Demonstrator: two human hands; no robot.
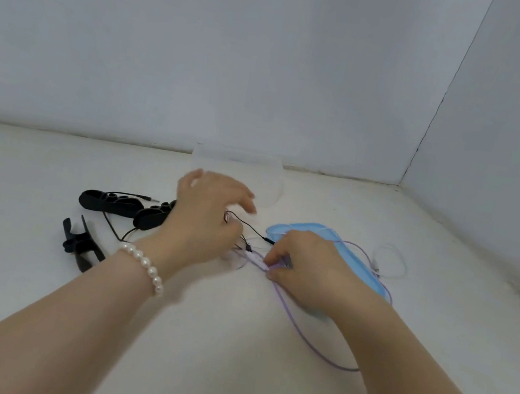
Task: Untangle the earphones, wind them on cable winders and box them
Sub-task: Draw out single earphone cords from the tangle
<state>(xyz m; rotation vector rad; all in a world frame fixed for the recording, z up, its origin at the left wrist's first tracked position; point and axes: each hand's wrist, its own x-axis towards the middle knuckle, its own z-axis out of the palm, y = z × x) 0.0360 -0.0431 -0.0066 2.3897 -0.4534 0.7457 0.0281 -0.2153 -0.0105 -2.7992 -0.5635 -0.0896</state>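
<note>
Right hand (300, 265) pinches purple earphone cable (307, 339) | left hand (205, 218) blurred, grip unclear, at black cable (248, 226) | risk: pulling tightens knot
</note>
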